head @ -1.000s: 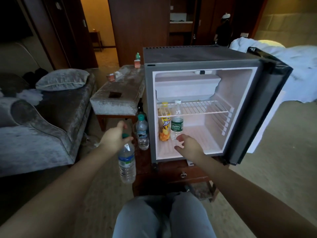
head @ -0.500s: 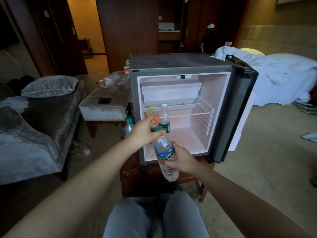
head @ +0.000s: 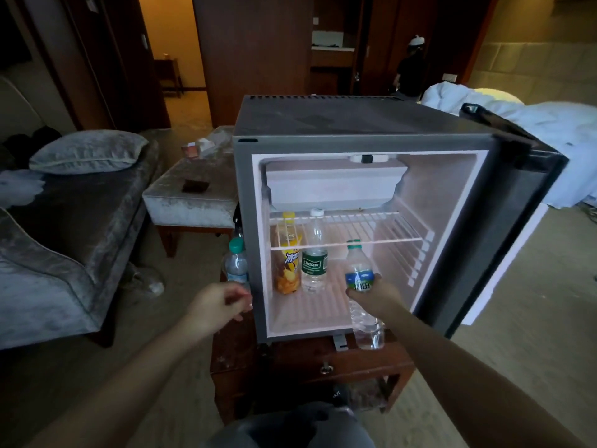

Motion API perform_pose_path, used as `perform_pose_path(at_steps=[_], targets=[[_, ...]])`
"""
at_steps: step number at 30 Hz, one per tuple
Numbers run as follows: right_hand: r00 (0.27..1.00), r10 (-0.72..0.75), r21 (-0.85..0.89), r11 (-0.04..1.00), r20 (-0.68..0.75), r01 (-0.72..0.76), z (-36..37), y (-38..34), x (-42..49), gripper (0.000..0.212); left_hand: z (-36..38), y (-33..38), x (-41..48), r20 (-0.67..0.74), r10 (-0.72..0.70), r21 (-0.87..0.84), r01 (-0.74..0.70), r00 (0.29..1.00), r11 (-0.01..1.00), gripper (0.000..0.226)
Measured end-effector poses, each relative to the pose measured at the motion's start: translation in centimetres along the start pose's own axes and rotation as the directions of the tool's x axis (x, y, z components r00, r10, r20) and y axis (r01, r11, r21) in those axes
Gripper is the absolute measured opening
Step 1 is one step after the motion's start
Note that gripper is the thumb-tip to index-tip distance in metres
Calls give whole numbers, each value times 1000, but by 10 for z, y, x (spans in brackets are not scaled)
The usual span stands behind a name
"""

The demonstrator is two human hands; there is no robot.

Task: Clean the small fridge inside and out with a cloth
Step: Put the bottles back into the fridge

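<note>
The small grey fridge (head: 355,124) stands on a low wooden table (head: 290,360), its door (head: 504,205) swung open to the right. Inside, under the wire shelf (head: 371,227), stand an orange juice bottle (head: 287,263) and a green-labelled water bottle (head: 314,260). My right hand (head: 374,297) grips a clear water bottle (head: 360,279) with a green cap at the fridge's lower opening. My left hand (head: 219,303) hovers just left of the fridge, fingers loosely curled, holding nothing. No cloth is in view.
Another water bottle (head: 235,263) stands left of the fridge. A grey ottoman (head: 190,202) and a sofa with a pillow (head: 87,151) lie to the left. A white-covered bed (head: 549,130) is at the right; a person (head: 410,72) stands far back.
My left hand passed the water bottle to my right hand and drew back to the left. My right hand has carried the bottle toward the fridge's interior.
</note>
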State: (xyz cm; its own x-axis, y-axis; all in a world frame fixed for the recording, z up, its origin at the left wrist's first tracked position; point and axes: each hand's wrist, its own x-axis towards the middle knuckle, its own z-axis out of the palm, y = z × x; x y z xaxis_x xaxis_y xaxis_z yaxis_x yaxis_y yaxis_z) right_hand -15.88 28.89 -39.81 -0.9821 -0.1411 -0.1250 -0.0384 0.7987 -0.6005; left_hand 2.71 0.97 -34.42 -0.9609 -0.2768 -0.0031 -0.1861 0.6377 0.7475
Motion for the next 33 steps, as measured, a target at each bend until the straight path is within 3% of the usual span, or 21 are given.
perform_pose_path(at_steps=[8,15,21,26,33], targets=[[996,-24,61,998,-87,29,24,-36,76,44,-22,-61,30,-200,-55,56,68,978,996,25],[983,-107,151,980,-147,130,36,-38,94,52,-11,-65,44,-217,-104,20,111,971,994,30],[975,-136,321,928,-175,187,39,-34,100,59,-9,-57,53,-239,-65,121,96,969,988,19],[983,-138,344,923,-122,172,39,-37,99,58,-12,-46,63,-314,-64,139,113,947,984,6],[990,-135,269,953,-47,143,32,-31,84,67,-11,-36,81,-396,-90,139,156,914,978,39]])
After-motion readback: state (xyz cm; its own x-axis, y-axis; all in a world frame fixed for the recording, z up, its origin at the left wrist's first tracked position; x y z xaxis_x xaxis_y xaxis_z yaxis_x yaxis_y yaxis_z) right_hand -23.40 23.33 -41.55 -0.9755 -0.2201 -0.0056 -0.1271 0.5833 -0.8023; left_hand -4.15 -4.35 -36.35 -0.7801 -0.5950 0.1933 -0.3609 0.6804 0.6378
